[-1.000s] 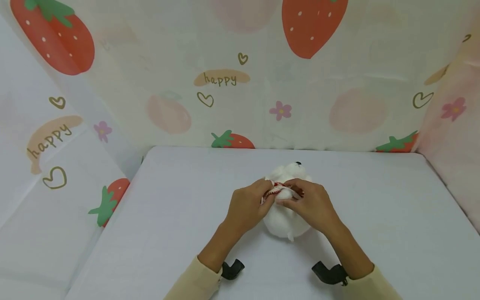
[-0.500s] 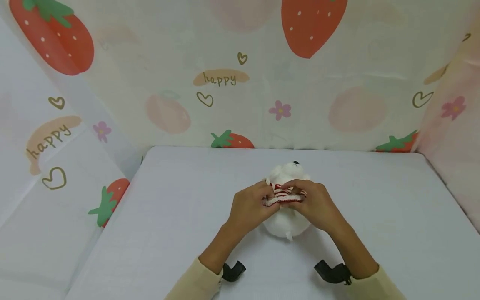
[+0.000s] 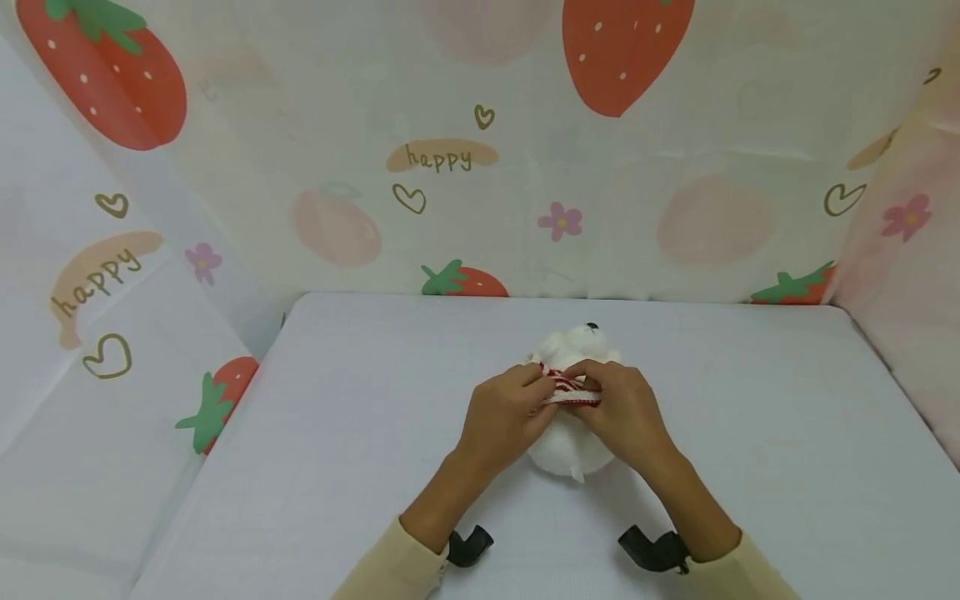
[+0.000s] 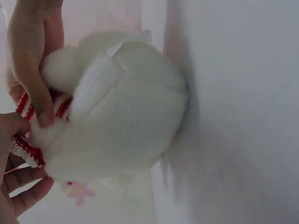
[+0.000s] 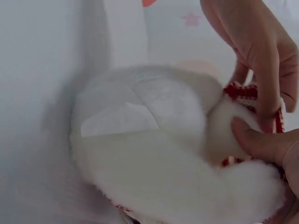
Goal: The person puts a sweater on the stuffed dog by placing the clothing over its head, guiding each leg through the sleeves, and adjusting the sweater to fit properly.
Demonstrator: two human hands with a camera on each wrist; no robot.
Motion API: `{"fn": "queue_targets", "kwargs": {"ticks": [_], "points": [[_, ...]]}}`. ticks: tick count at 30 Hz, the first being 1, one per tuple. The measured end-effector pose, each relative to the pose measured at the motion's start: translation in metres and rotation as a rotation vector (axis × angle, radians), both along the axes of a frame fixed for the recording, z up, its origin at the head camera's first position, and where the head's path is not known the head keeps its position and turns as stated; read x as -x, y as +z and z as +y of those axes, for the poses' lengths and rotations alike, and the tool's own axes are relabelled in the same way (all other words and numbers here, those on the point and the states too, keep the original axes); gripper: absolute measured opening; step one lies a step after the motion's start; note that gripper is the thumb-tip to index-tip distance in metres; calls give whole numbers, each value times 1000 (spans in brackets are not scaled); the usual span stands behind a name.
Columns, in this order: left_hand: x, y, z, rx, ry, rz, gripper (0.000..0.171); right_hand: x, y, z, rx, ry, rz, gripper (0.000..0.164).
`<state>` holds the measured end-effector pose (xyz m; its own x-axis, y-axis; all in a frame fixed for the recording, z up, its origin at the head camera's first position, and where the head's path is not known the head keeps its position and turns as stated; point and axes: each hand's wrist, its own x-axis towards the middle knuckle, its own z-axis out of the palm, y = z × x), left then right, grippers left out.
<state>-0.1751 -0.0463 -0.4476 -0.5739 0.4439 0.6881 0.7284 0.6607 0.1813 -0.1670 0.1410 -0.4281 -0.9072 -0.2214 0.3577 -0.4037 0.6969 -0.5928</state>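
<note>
A white plush toy (image 3: 570, 450) with a black nose stands upright on the table, its back towards me. A red-and-white striped knitted garment (image 3: 573, 393) lies across its upper back. My left hand (image 3: 504, 417) pinches the garment's edge on the left. On the other side, my right hand (image 3: 628, 412) grips the same edge between thumb and fingers. In the left wrist view, the knitted edge (image 4: 30, 151) stands off the fur near my left fingers. The right wrist view shows my right thumb (image 5: 254, 140) against the white fur. The toy's front is hidden.
A white fabric tag (image 5: 121, 119) sticks out low on the toy's back. The table (image 3: 360, 433) has a white cover, and a strawberry-print curtain (image 3: 480, 200) hangs behind it. Black camera mounts (image 3: 656, 550) sit at both wrists.
The garment's edge, bunched a second ago, was spread flat between the hands half a second ago. Since then, my hands have drawn slightly closer together along it. The toy stays in place.
</note>
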Motion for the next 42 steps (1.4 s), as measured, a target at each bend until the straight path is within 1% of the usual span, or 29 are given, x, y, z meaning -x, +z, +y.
{"fn": "queue_targets", "kwargs": {"ticks": [3,6,8,11,13,16,18,22,24,26,28,29,31,32,34,35,36,38,39,40,41,42], "points": [[0,2,0,42,-28,47,22,-1,0,-1,17,-7,12,32],[1,3,-1,60,-52,60,21,-1,-1,-2,35,-14,18,30],[1,4,-2,75,-90,67,19,-2,-1,-2,64,-33,0,29],[1,5,-4,120,-164,107,17,-3,-3,-3,116,-82,-40,27],[2,5,-4,153,-212,139,17,-3,-4,-4,146,-126,-63,29],[2,5,-4,185,-257,171,17,-3,-6,-6,143,-182,-47,33],[2,6,-4,187,-280,172,18,-2,-8,-8,113,-214,-6,33],[1,5,-4,189,-326,160,16,-1,-12,-12,3,-267,102,31],[1,5,-3,188,-343,153,16,-2,-13,-13,-43,-286,142,27],[2,5,-4,172,-347,135,18,-1,-14,-14,-64,-277,169,24],[3,4,-5,140,-337,101,18,0,-15,-13,-55,-235,185,24],[4,3,-6,109,-333,78,18,0,-15,-12,-45,-204,180,24],[5,3,-7,19,-306,26,19,2,-14,-10,-21,-136,159,25],[6,3,-8,-31,-276,6,18,3,-12,-8,-7,-107,135,26],[7,4,-10,-127,-190,-29,15,3,-9,-5,9,-63,79,29],[8,4,-11,-169,-134,-51,14,3,-8,-3,17,-50,49,30],[9,5,-13,-194,-65,-77,13,4,-6,-2,25,-42,27,31],[11,5,-17,-211,75,-145,11,3,-5,0,39,-36,-12,34],[12,6,-19,-209,132,-194,10,4,-4,0,45,-36,-23,35],[13,6,-22,-202,177,-245,10,4,-4,1,50,-38,-31,35],[13,7,-25,-195,207,-301,9,4,-4,1,54,-41,-36,36],[14,7,-27,-191,222,-362,9,4,-4,2,56,-43,-39,36]]}}
